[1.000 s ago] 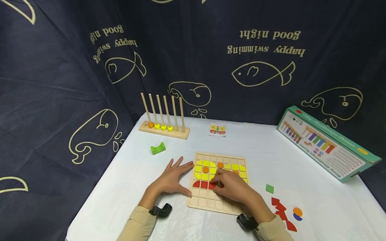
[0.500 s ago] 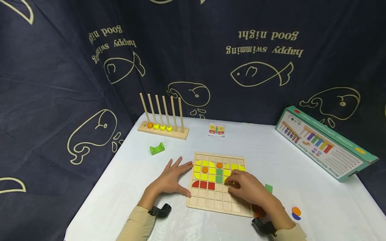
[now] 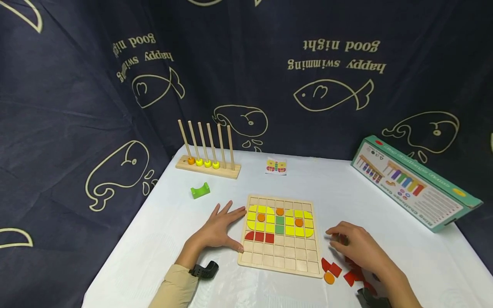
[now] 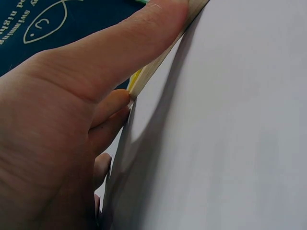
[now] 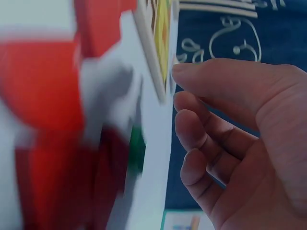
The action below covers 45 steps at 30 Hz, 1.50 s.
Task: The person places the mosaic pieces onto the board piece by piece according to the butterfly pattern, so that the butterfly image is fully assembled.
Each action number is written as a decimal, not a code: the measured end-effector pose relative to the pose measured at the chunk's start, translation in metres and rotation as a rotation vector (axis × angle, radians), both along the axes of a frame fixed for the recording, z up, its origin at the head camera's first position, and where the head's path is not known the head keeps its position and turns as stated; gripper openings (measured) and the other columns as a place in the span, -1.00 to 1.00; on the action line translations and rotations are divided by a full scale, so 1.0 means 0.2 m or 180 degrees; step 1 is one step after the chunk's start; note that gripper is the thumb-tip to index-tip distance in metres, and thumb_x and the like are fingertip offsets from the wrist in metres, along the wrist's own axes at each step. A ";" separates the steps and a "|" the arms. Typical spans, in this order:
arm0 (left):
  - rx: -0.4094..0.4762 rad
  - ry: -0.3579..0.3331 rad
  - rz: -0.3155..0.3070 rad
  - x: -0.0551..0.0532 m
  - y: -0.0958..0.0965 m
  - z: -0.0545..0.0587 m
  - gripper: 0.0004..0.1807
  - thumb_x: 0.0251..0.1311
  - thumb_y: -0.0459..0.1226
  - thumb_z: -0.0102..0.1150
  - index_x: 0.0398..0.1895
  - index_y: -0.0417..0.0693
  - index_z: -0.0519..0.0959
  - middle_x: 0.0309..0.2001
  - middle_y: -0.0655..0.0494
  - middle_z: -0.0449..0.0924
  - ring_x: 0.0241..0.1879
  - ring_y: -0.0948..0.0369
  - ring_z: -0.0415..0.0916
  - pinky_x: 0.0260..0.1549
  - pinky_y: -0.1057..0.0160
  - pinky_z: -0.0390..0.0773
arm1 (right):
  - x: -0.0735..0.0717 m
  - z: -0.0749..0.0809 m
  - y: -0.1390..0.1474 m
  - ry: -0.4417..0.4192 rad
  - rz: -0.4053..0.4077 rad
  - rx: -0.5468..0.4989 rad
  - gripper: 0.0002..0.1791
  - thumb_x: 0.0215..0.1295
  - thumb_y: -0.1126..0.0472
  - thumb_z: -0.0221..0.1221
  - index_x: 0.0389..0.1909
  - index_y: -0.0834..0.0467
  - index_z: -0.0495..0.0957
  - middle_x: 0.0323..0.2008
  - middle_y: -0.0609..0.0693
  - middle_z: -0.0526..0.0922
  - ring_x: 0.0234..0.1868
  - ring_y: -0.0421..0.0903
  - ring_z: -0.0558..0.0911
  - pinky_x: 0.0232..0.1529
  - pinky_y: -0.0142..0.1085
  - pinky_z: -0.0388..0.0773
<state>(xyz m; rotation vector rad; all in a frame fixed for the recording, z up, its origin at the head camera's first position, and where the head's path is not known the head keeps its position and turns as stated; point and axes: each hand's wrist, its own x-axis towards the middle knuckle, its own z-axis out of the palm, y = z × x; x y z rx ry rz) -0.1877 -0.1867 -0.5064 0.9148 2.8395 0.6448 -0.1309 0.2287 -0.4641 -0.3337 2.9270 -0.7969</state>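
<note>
My left hand (image 3: 219, 231) rests at the left edge of a square wooden grid board (image 3: 285, 260). Its spread thumb and fingertips touch that edge, and in the left wrist view the thumb (image 4: 144, 33) lies against the rim. Yellow tiles (image 3: 294, 232), orange discs (image 3: 280, 211), green squares (image 3: 280, 229) and a row of red tiles (image 3: 259, 237) sit in the grid. Right of the board, my right hand (image 3: 358, 246) hovers low over the table with loosely bent fingers. Nothing shows between its thumb and fingers (image 5: 192, 129). A green tile (image 5: 136, 151) lies beyond it.
Loose red tiles (image 3: 335, 270) and an orange disc (image 3: 329, 278) lie right of the board, partly under my right arm. Behind stand a peg stand (image 3: 227, 172), a green curved block (image 3: 200, 191), a butterfly picture card (image 3: 276, 167) and a long box (image 3: 408, 184).
My right hand has moved from over the middle of the board to the table on its right, uncovering two green squares and the right-hand yellow tiles. My left hand has stayed at the board.
</note>
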 end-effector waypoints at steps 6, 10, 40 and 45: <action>0.0009 0.0017 -0.0008 0.00 -0.01 -0.01 0.32 -0.47 0.50 0.29 0.47 0.10 0.19 0.45 0.24 0.12 0.47 -0.02 -0.25 0.35 -0.17 -0.35 | 0.02 -0.04 0.13 0.0029 -0.0172 -0.0006 -0.70 0.03 0.16 0.42 -0.15 0.04 0.69 -0.39 -0.21 0.55 -0.41 -0.18 0.46 -0.39 -0.35 0.51; 0.0020 0.0028 -0.0014 0.00 -0.01 -0.01 0.32 -0.47 0.49 0.29 0.47 0.09 0.20 0.44 0.23 0.13 0.47 -0.04 -0.25 0.35 -0.18 -0.34 | 0.02 -0.07 0.16 -0.0018 -0.0328 0.0090 -0.60 -0.01 0.12 0.44 -0.10 0.11 0.67 -0.37 -0.14 0.56 -0.39 -0.15 0.48 -0.32 -0.23 0.55; 0.0043 0.0009 -0.0004 0.01 0.00 0.00 0.33 -0.49 0.49 0.31 0.46 0.07 0.21 0.44 0.20 0.14 0.47 -0.03 -0.26 0.35 -0.19 -0.35 | -0.03 -0.09 -0.17 0.0385 0.0161 -0.0031 -0.78 0.05 0.15 0.40 -0.23 0.01 0.72 -0.38 -0.29 0.53 -0.44 -0.26 0.44 -0.44 -0.37 0.44; 0.0001 -0.0009 0.0009 0.01 0.00 0.01 0.32 -0.47 0.47 0.33 0.47 0.08 0.20 0.45 0.22 0.12 0.48 -0.02 -0.27 0.35 -0.17 -0.35 | -0.04 -0.08 -0.18 0.0311 0.0127 -0.0071 -0.72 0.00 0.13 0.43 -0.21 0.05 0.70 -0.40 -0.24 0.54 -0.44 -0.24 0.44 -0.43 -0.36 0.46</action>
